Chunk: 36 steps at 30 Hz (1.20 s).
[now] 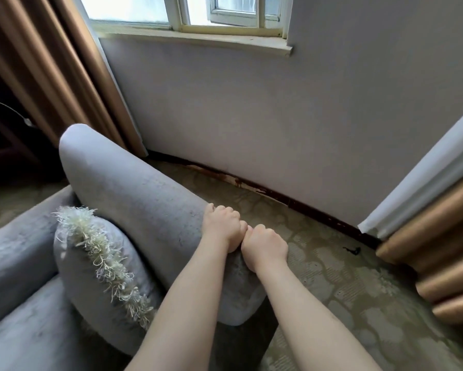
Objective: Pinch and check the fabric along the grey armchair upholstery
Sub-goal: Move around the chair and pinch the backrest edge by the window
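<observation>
Knuckles touching, left hand point(222, 226) and right hand point(264, 246) each pinch fabric – on the grey armchair point(134, 188).

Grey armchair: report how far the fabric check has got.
Done: nothing in view marks any stretch as checked, so I cannot tell. In hand: the left hand and right hand, knuckles touching, both pinch fabric on the outer edge of the armrest, towards its near end. Left: likely the far stretch towards the curtain, plus the grey upholstery beside the fringed cushion.
</observation>
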{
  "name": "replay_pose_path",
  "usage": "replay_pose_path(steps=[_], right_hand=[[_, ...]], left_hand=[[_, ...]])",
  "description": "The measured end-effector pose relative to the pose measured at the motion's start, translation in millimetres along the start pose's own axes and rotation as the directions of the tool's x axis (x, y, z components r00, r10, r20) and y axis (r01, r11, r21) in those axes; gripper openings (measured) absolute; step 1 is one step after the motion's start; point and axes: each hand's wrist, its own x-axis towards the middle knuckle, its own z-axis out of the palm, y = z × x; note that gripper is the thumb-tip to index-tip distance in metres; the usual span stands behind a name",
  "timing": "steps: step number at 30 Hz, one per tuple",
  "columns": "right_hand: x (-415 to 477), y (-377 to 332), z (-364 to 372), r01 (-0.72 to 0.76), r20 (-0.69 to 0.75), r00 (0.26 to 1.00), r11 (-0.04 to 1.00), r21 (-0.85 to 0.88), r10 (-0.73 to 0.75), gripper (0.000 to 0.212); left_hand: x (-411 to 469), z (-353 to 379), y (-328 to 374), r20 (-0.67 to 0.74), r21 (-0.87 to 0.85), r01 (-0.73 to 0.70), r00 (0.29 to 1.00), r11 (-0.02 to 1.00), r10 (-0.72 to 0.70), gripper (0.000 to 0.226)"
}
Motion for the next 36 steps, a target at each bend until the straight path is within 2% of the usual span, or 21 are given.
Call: replay_pose_path(steps=[5, 12, 19, 24, 36], right_hand=[[0.5, 4.8, 0.8, -0.039, -0.017, 0.999, 0.999, -0.010, 0.039, 0.047], [12.4, 3.6, 7.7, -0.084, -0.074, 0.994, 0.993, -0.077, 0.078, 0.046], [20.7, 1.7, 7.4, -0.068, -0.057, 0.996, 0.996, -0.056, 0.065, 0.043], [17.7, 2.8, 6.0, -0.046, -0.017, 0.999, 0.999, -0.023, 0.046, 0.043], [6.9, 10.0, 1.0, 0.027, -0.021, 0.999, 0.999, 0.039, -0.026, 0.048]], left_hand=[[5.1, 4.2, 3.1, -0.022, -0.012, -0.031, 0.999, 0.999, 0.031, 0.044], [16.8, 16.0, -0.5, -0.134, -0.092, -0.018, 0.991, 0.996, 0.005, 0.035], [26.7, 16.9, -1.7, -0.137, -0.100, -0.047, 0.990, 0.994, 0.033, 0.037], [22.7, 13.7, -0.8, -0.100, -0.116, -0.014, 0.995, 0.993, 0.002, 0.044], [11.3, 6.8, 8.9, 0.011, 0.033, 0.026, 1.000, 0.999, -0.027, 0.048]])
